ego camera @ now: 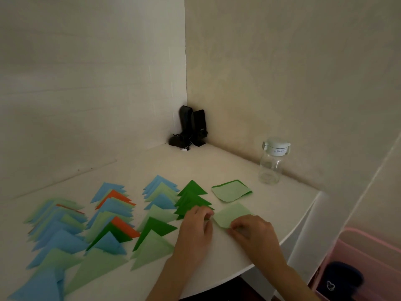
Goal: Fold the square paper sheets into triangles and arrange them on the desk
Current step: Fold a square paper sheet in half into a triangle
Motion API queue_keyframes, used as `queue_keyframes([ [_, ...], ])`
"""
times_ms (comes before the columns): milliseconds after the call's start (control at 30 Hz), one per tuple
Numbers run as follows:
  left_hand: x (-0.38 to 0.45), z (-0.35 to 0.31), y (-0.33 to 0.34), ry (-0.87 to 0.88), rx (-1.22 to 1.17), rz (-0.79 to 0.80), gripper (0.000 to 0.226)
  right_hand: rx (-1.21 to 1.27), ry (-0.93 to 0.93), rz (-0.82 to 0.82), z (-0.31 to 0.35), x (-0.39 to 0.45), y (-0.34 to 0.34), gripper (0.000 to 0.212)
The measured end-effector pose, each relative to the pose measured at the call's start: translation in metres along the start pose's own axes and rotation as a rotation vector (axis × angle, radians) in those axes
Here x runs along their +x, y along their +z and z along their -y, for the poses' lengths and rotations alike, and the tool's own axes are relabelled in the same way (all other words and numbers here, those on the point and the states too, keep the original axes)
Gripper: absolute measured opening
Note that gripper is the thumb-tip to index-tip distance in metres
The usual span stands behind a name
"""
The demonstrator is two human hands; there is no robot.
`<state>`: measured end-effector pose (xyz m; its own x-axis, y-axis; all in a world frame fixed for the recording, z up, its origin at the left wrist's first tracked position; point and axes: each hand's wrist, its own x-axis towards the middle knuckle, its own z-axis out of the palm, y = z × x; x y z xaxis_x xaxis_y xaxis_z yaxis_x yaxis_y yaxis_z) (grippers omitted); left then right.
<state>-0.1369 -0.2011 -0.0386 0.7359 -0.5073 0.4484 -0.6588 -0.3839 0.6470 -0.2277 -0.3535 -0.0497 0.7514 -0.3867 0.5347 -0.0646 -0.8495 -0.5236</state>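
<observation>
Pinching a light green sheet (233, 215) at its near corner w/ curled fingers, the right hand (252, 232) works near-right on the desk (271, 213); left hand (196, 227) pinches its left corner. Folded triangles (108, 218) lie in rows left, sheet stack (231, 190) beyond, bottle (272, 162) far right.

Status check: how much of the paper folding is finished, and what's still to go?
Mostly done: four rows of folded triangles already lie overlapped across the desk. In hand: the left hand and right hand both pinch a light green sheet, which is mid-fold. Left: a small stack of unfolded sheets behind it; how many it holds I cannot tell.
</observation>
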Motion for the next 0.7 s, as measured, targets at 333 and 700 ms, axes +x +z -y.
queue_keyframes([
  [333, -0.0052, 0.0029, -0.0077, 0.109, -0.078, 0.053, 0.028, 0.016, -0.008, 0.02, -0.0054, -0.0003, 0.0051, 0.026],
  [700, -0.001, 0.0052, 0.0022, 0.177, 0.011, 0.065, 0.019, 0.055, 0.012, 0.003, -0.0009, -0.0004, 0.005, 0.023],
])
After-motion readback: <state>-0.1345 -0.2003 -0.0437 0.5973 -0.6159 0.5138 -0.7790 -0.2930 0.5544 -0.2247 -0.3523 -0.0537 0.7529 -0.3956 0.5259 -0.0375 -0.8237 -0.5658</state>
